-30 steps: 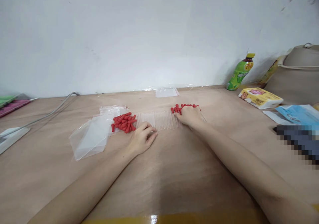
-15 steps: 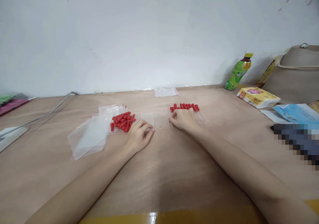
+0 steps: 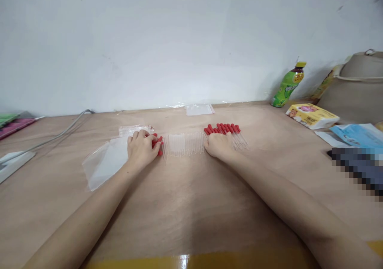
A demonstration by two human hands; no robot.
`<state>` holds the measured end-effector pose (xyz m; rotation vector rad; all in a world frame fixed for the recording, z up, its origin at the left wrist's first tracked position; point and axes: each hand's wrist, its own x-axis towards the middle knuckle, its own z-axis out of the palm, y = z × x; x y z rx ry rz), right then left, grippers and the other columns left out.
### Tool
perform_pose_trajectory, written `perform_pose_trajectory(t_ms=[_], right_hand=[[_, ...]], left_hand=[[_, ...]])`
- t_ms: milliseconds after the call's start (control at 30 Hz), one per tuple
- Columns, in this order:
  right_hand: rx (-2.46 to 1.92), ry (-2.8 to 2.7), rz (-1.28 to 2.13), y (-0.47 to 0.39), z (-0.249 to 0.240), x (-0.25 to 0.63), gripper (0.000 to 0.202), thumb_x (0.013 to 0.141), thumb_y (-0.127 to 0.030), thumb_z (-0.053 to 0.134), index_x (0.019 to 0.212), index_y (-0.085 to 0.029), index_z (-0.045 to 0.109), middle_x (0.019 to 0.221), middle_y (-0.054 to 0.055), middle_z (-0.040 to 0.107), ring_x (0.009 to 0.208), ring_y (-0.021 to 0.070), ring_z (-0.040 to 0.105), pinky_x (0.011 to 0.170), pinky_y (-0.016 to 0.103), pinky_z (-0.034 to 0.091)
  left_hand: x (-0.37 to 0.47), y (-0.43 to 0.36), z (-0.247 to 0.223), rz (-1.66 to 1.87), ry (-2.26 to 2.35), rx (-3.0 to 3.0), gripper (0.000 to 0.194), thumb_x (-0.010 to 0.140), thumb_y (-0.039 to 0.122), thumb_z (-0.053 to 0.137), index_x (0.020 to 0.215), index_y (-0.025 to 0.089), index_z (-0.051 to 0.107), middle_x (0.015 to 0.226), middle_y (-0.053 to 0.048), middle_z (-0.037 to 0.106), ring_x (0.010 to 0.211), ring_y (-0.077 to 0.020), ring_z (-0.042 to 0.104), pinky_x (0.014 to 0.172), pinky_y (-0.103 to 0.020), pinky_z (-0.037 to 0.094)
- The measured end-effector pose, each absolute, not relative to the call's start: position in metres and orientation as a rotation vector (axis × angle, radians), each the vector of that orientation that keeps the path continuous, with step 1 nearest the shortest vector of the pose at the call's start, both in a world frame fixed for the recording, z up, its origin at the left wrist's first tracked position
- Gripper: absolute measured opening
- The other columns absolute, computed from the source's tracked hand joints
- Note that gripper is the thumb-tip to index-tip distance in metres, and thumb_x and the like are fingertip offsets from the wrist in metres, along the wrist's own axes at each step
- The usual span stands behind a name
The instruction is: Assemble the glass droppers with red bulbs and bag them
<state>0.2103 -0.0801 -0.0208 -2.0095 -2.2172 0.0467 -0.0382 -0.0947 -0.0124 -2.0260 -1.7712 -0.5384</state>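
Observation:
My left hand (image 3: 142,146) is over the pile of red rubber bulbs (image 3: 160,140), its thumb and forefinger closing around a bulb; the hand covers most of the pile. A row of thin clear glass tubes (image 3: 194,143) lies side by side on the table between my hands. At the right end of that row rests my right hand (image 3: 219,143), fingers curled in at a glass tube, fingertips partly hidden. Just behind and right of it are several droppers (image 3: 229,128), glass tubes with red bulbs fitted on their ends.
Clear plastic bags (image 3: 104,163) lie left of the bulbs, and a small bag (image 3: 200,109) lies by the wall. A grey cable (image 3: 64,131) runs at far left. On the right are a green bottle (image 3: 289,85), a yellow tissue pack (image 3: 312,116) and a blue packet (image 3: 357,136).
My left hand has moved left from the glass tubes onto the red bulbs. My right hand stays at the row's right end, its fingers turned slightly more downward.

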Motion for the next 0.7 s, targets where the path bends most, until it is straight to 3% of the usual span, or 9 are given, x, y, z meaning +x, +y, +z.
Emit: perform_pose_trajectory(t_ms=[233,433,633,700], right_hand=[[-2.021,-2.057,0.117,-0.078,-0.014,0.216,0.035,0.084,-0.033,0.034,0.076,-0.011,0.061,0.081,0.016,0.064,0.078,0.0259,0.057,0.073,0.038,0.028],[-1.857,-1.936,0.184,-0.073,-0.009,0.231,0.027,0.087,-0.029,0.031,0.096,-0.011,0.05,0.081,0.012,0.063,0.075,0.024,0.057,0.073,0.034,0.029],[-1.36,-2.008,0.033,-0.093,-0.04,0.243,0.031,0.09,-0.027,0.029,0.111,-0.013,0.047,0.093,0.011,0.063,0.08,0.0183,0.056,0.076,0.03,0.03],[-1.193,-2.119,-0.015,-0.106,-0.052,0.244,0.032,0.091,-0.026,0.029,0.111,-0.014,0.05,0.094,0.01,0.064,0.08,0.0166,0.056,0.079,0.03,0.029]], left_hand=[[-0.04,-0.092,-0.018,-0.506,-1.747,-2.017,0.024,0.075,0.038,0.052,0.068,0.02,0.065,0.086,-0.01,0.056,0.085,-0.0284,0.047,0.071,-0.041,0.035],[-0.031,-0.096,-0.011,-0.675,-1.687,-2.068,0.019,0.081,0.032,0.048,0.072,0.017,0.056,0.081,-0.008,0.058,0.085,-0.0272,0.049,0.072,-0.04,0.036],[0.005,-0.121,-0.028,-1.036,-1.485,-2.521,0.013,0.086,0.025,0.044,0.089,0.017,0.053,0.081,-0.004,0.058,0.074,-0.0169,0.054,0.067,-0.03,0.043],[0.018,-0.13,-0.038,-1.079,-1.392,-2.664,0.02,0.087,0.022,0.043,0.105,0.017,0.05,0.091,-0.006,0.058,0.079,-0.0162,0.055,0.07,-0.029,0.045]])
